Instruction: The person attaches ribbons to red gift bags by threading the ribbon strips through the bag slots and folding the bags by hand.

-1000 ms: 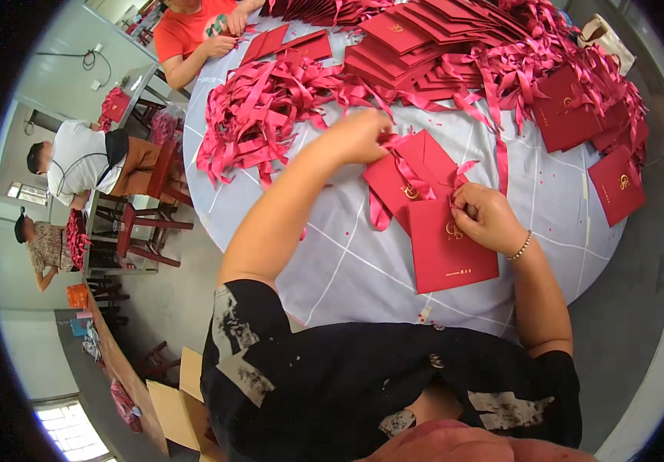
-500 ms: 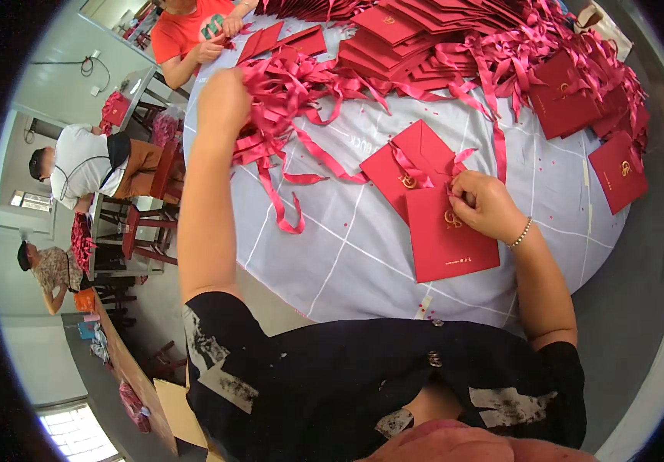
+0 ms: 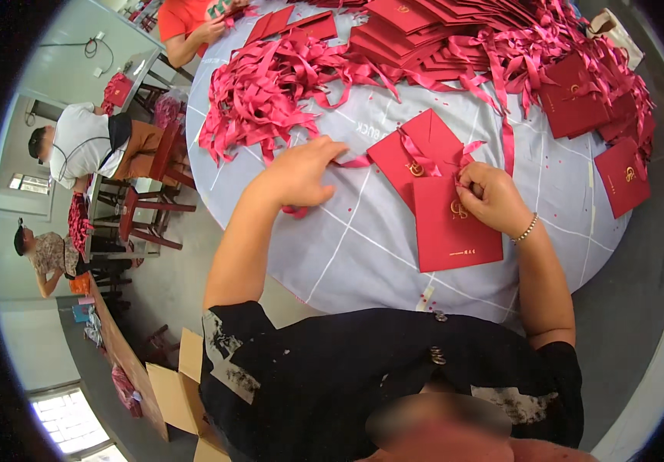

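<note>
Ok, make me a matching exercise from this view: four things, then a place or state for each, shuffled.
1. left hand
2. right hand
3. ribbon heap
4. cardboard box

A. lower left, flaps open
B. at the upper edge of the front red packet
C. thumb spread wide
D. pink, toward the far left of the tablecloth

Pairs: 1-C, 2-B, 3-D, 4-A

A bright window (image 3: 66,420) is glowing in a pale wall (image 3: 28,327); reddish-brown chairs (image 3: 168,156) are standing on grey floor (image 3: 185,269).
</note>
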Demonstrator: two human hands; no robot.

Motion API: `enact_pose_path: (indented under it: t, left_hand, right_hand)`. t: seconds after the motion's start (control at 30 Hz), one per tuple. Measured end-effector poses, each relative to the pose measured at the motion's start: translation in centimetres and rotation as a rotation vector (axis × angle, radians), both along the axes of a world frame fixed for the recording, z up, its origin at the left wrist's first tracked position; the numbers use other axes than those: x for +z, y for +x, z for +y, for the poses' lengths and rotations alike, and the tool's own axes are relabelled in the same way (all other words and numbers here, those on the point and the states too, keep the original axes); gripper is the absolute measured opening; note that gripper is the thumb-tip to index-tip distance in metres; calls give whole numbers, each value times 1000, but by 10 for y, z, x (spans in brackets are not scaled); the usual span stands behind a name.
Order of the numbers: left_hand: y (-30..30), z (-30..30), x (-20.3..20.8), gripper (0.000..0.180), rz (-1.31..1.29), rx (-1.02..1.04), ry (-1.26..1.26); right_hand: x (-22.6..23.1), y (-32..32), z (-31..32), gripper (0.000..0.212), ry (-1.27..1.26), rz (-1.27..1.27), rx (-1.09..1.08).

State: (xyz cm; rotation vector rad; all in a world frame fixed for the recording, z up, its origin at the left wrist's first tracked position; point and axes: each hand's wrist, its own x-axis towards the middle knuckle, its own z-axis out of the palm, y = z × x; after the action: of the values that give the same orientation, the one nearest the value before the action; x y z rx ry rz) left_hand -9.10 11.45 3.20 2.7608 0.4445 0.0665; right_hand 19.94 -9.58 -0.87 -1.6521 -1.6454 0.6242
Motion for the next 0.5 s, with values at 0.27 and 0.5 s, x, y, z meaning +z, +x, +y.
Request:
enact_pose_path:
  t: [0.27, 0.5]
  left_hand:
    - [-67, -25, 25, 58, 280, 283, 61]
    - [-82, 0, -4, 21, 76, 238, 3]
  right_hand:
    - [-5, 2, 0, 11, 17, 26, -30]
    - [-7, 2, 1, 12, -22, 23, -66]
